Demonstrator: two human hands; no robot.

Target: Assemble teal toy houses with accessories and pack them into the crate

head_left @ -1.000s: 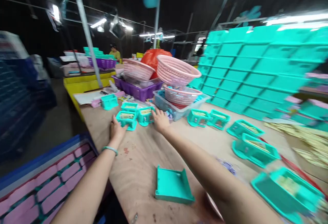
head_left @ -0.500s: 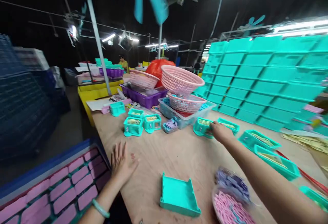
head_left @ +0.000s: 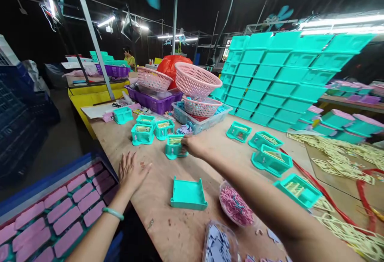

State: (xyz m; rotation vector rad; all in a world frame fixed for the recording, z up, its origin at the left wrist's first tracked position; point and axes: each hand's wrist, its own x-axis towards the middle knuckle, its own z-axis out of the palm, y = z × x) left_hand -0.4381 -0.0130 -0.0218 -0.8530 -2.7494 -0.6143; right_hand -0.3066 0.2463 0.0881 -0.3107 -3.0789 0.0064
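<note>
Two hands are out over the plywood table. Your right hand reaches forward and grips a small teal box, fingers wrapped over its right side; the box sits on the table just in front of a pair of like boxes that stand side by side. Your left hand lies flat near the table's left edge, fingers spread, holding nothing; a pale green bangle rings that wrist.

Between your arms, close to you, an empty teal tray rests on the wood. Just right of it, under your right forearm, sits a clear bowl of pink clips, and nearer still a bowl of bluish pieces.

To the right, more open teal boxes lie scattered, with cream-coloured strips spread beyond them. Farther back, pink baskets are piled on a clear crate and a purple crate, and a wall of stacked teal bins rises at the right. Left of the table, a blue crate of pink blocks stands beside your left arm.
</note>
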